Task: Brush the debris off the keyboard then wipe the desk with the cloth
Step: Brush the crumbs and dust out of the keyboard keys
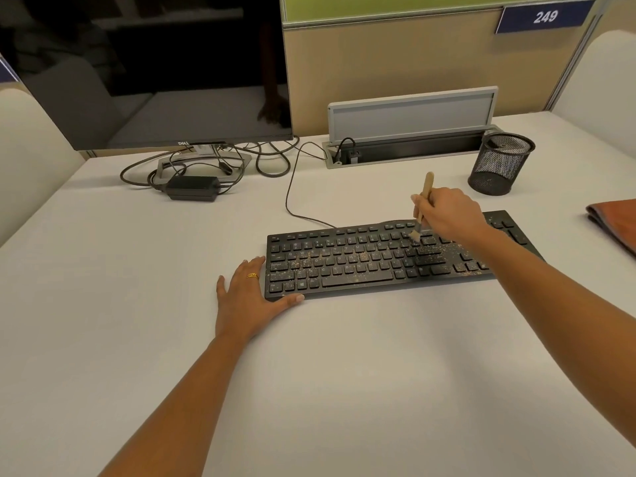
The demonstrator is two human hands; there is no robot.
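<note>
**A:** Obs.: white desk [309,390]. The black keyboard [344,270] lies right of centre, its cord running to the far left. A folded orange cloth [616,218] sits at the right edge, well apart from both hands.

**B:** Hands?

**A:** The left hand [247,299] is flat with straight fingers, resting on the desk against the keyboard's near-left corner. The right hand [447,215] is over the far-right keys, fingers curled round the wooden brush [427,187], bristles down on the upper key rows.

**B:** Step in hand?

**A:** Brushing, and early on, I judge: tan debris [444,258] speckles the middle and right keys.

**B:** Next move?

**A:** Probably short strokes driving the crumbs toward one edge, with the left hand bracing the board against sliding. The cloth waits until the keys are clean.
</note>
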